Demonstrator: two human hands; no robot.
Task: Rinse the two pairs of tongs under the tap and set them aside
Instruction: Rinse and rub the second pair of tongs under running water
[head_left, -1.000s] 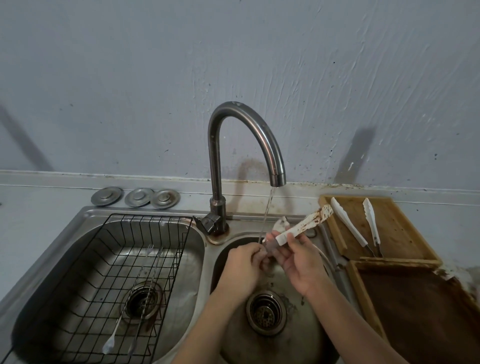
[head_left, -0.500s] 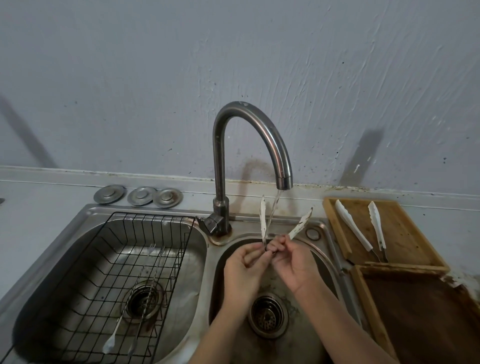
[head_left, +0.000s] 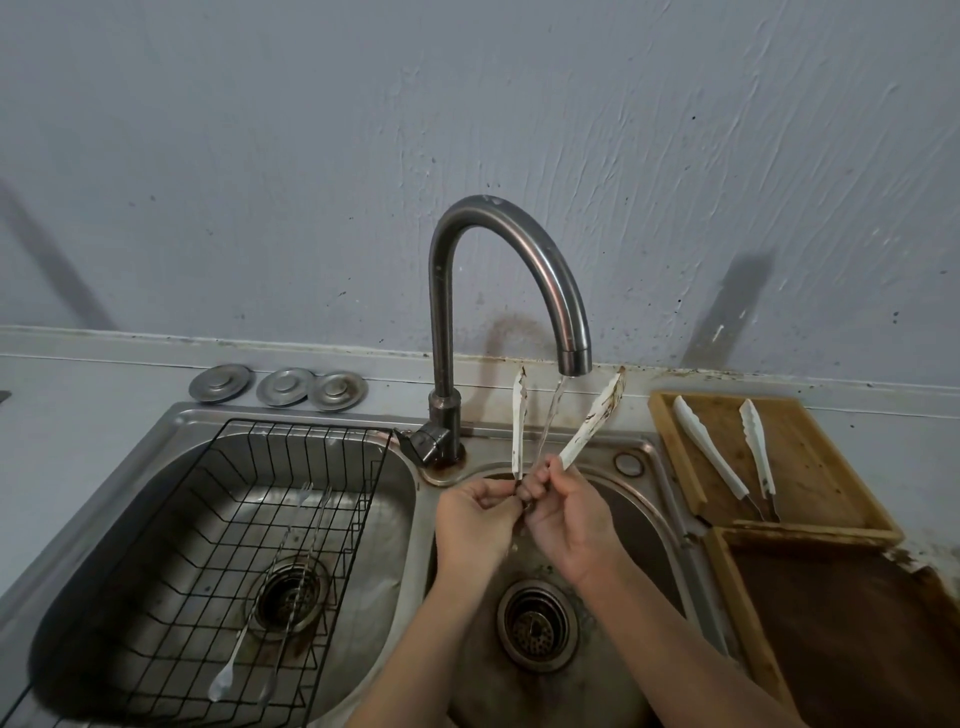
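A dirty white pair of tongs (head_left: 589, 423) stands upright over the right sink basin (head_left: 649, 519), its two brown-stained arms spread in a V. My left hand (head_left: 475, 512) pinches the left arm near its base and my right hand (head_left: 569, 512) grips the right arm. A thin stream of water falls from the curved tap (head_left: 519, 249) between the two arms onto my fingers. The second pair of white tongs (head_left: 727, 452) lies spread on a wooden tray (head_left: 810, 467) to the right of the sink.
The left basin holds a black wire rack (head_left: 218, 519) with long thin utensils (head_left: 291, 561) in it. Three metal sink plugs (head_left: 283, 385) sit on the counter behind it. A dark brown wooden tray (head_left: 841, 634) lies at the front right. A drain strainer (head_left: 537, 626) sits below my hands.
The tongs swung from lying slanted to the right with arms together to pointing upward with arms spread apart. Both hands rose slightly under the water stream.
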